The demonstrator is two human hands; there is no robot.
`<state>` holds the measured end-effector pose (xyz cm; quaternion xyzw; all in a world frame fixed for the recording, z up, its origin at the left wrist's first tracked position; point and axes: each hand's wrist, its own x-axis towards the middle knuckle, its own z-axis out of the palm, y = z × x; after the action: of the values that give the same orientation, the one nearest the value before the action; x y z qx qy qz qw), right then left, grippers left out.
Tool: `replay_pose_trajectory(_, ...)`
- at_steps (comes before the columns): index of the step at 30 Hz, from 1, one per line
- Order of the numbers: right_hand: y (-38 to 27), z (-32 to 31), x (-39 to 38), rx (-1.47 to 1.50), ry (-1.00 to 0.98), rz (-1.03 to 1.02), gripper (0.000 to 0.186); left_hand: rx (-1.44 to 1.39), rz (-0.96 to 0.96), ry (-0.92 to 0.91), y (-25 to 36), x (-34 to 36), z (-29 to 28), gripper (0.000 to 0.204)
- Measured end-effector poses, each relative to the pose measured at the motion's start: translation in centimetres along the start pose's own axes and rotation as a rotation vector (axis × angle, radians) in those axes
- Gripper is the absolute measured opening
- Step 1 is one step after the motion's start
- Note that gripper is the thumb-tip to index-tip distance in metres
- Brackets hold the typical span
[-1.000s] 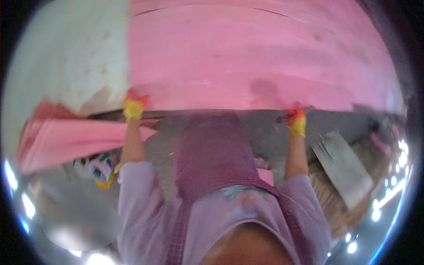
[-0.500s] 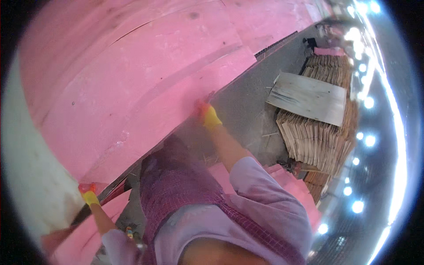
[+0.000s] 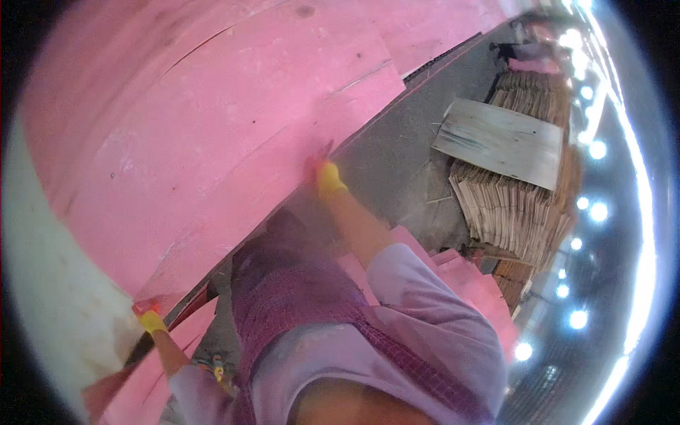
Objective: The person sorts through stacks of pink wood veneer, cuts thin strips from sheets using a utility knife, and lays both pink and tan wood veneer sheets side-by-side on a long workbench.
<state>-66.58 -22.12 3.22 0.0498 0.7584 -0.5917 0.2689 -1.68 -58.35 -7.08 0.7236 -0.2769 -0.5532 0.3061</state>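
A broad pink veneer sheet (image 3: 212,170) lies across the surface in front of me, over other pink sheets. My left hand (image 3: 146,307), in a red glove with a yellow cuff, grips the sheet's near left corner. Farther right along the same near edge, my right hand (image 3: 322,172), gloved alike, is closed on the sheet's rim; its fingers are slightly blurred. A thin dark tip shows beside the right fingers, too unclear to name.
Beyond my right arm, a stack of brown veneer sheets (image 3: 499,212) carries a pale grey board (image 3: 503,138). More pink sheets (image 3: 471,283) lie low behind my right arm, and others (image 3: 166,368) by my left forearm. A pale surface (image 3: 71,297) borders the left side.
The raised fold along the pink sheet's right part has flattened, and its near strip lies smoother. Both hands stay at the edge, shifting only slightly as the view moves.
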Motion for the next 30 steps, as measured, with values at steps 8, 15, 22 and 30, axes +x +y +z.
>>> replay_pose_trajectory(8, 0.9, 0.7, 1.0, 0.267, 0.024, 0.284, 0.019, 0.014, -0.049, 0.056, 3.4, -0.3, -0.4, 0.047)
replay_pose_trajectory(15, -2.9, 1.1, 0.5, -0.129, 0.165, 0.340, 0.016, 1.379, 0.264, 0.166, 10.8, -12.2, 10.7, 0.056)
replay_pose_trajectory(22, -4.1, 2.0, 0.8, -0.447, 0.095, 0.429, 0.019, 1.170, 1.333, -0.676, 11.1, -23.9, 26.7, 0.042)
replay_pose_trajectory(30, -3.7, 1.8, 0.4, -0.219, 0.241, 0.507, 0.033, 1.836, 1.026, -1.015, 7.9, -36.7, 40.5, 0.093)
